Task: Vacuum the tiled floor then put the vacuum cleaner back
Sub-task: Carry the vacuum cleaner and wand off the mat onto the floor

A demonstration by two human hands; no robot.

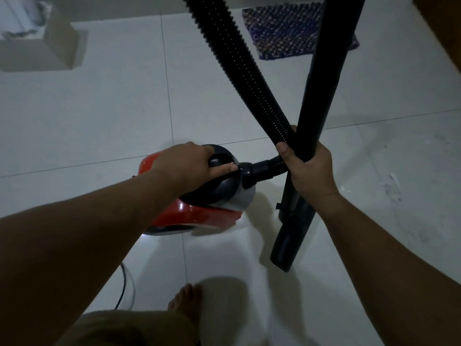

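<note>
A red and black vacuum cleaner (199,216) hangs just above the white tiled floor (112,116) at the centre. My left hand (189,163) is closed around its black carry handle on top. Its ribbed black hose (237,61) loops from the front socket up past the top edge. My right hand (309,168) grips the rigid black wand tube (324,71) together with the lower part of the hose. The tube's open end (287,248) points down near the floor, to the right of the vacuum body.
A cardboard box (45,43) with white packing stands at the back left. A dark patterned mat (287,33) lies at the back, behind the hose. The power cord (123,285) trails on the floor by my bare foot (185,299). A brown surface edge (444,33) shows at the right.
</note>
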